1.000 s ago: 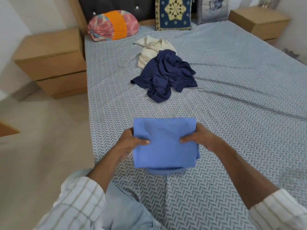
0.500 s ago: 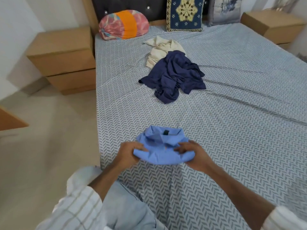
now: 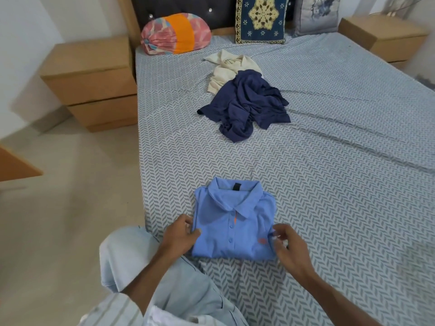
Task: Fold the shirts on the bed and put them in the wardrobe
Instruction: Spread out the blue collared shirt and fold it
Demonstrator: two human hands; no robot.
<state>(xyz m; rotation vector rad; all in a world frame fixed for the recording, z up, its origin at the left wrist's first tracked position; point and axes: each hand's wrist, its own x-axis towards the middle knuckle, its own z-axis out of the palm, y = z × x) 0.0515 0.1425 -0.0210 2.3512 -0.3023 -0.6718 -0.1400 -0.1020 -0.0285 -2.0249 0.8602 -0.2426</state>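
On the bed point(image 3: 329, 184) with the zigzag sheet, the light blue shirt point(image 3: 233, 222) lies folded between the left hand point(image 3: 180, 236) and the right hand point(image 3: 286, 245). Both pinch its side edges. The folding step seems finished; next the shirt must be lifted flat and carried to the wardrobe, while the navy shirt point(image 3: 247, 107) and cream shirt point(image 3: 228, 69) wait unfolded, far beyond the hands.

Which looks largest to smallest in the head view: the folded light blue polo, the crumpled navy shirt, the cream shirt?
1. Crumpled navy shirt and folded light blue polo: they look much alike in area; the polo lies nearer the camera, so I will not rank them.
2. Cream shirt: smallest, partly under the navy one.
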